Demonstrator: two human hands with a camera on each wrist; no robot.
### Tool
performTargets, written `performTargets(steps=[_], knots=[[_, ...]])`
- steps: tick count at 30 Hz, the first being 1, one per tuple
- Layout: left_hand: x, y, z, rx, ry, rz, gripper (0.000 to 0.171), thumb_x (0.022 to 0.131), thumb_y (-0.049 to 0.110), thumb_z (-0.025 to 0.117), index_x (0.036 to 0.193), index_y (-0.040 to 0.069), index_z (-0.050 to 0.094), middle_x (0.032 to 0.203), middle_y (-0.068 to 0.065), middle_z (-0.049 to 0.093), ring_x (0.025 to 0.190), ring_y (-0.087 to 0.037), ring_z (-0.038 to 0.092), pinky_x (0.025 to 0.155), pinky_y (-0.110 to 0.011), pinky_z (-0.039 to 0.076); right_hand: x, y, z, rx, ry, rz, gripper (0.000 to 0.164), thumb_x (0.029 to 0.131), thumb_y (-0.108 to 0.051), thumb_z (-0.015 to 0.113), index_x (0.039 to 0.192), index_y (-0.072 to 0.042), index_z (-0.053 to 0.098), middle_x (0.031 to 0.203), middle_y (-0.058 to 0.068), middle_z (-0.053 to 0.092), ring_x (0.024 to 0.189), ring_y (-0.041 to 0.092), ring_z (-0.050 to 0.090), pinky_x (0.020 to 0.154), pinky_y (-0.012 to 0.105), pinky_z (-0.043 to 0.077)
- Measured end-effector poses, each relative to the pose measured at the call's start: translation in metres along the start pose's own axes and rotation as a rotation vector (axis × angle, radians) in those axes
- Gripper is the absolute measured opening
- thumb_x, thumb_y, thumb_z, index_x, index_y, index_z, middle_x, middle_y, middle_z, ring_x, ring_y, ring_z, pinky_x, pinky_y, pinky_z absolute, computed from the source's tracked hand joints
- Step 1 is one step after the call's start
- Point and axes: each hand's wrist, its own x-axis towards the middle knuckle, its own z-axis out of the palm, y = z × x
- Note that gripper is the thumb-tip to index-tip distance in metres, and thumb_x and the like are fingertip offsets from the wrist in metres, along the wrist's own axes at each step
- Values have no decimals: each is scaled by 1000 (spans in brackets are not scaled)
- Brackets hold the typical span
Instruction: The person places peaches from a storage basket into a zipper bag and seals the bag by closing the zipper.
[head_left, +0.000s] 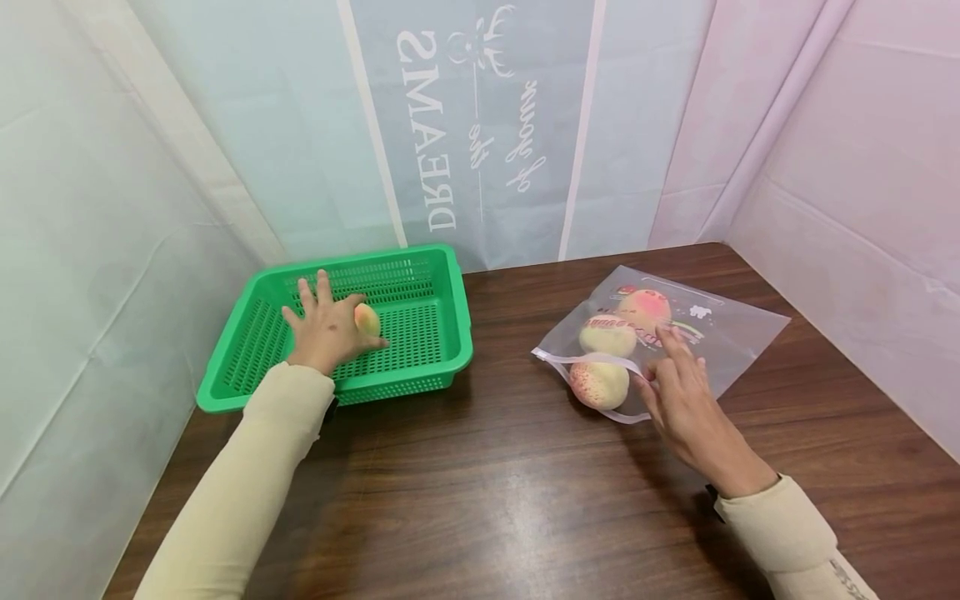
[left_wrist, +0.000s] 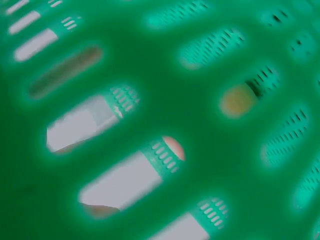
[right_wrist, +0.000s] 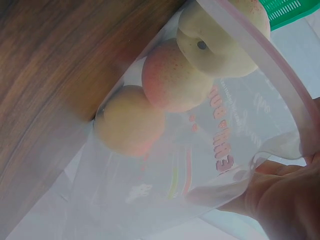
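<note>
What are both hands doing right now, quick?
Left hand: holding a peach between thumb and finger, in the basket.
Right hand: holding the plastic bag by its open edge.

The person's left arm [head_left: 258,475] reaches forward, and the left hand [head_left: 324,332] pinches with its thumb [head_left: 377,342] and pointer finger [head_left: 350,302], other three fingers [head_left: 324,288] spread wide, while the right arm [head_left: 783,525] reaches forward too and the right hand [head_left: 692,421] pinches, its back up.
</note>
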Motion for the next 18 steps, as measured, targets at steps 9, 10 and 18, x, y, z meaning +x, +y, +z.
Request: performTargets(steps=[9, 10, 18], knots=[[5, -5, -2, 114, -92, -31, 89, 77, 47, 83, 147, 5, 46, 158, -37, -7, 142, -60, -13, 99, -85, 2, -2, 2, 1, -8, 6, -16, 37, 108, -34, 42, 92, -1, 49, 148, 35, 36, 138, 56, 31, 90, 84, 25], [5, -5, -2, 120, -105, -33, 90, 77, 47, 83, 148, 5, 45, 158, -37, -8, 142, -60, -13, 98, -85, 3, -2, 2, 1, -7, 4, -14, 38, 108, -35, 41, 93, -1, 49, 148, 35, 36, 138, 56, 31, 90, 84, 25], [5, -7, -2, 133, -130, -45, 88, 77, 43, 84, 146, 3, 46, 157, -38, -8, 141, -61, -12, 95, -87, 4, -2, 1, 2, -8, 7, -6, 27, 106, -24, 49, 91, -1, 49, 149, 34, 36, 138, 55, 31, 91, 83, 25]])
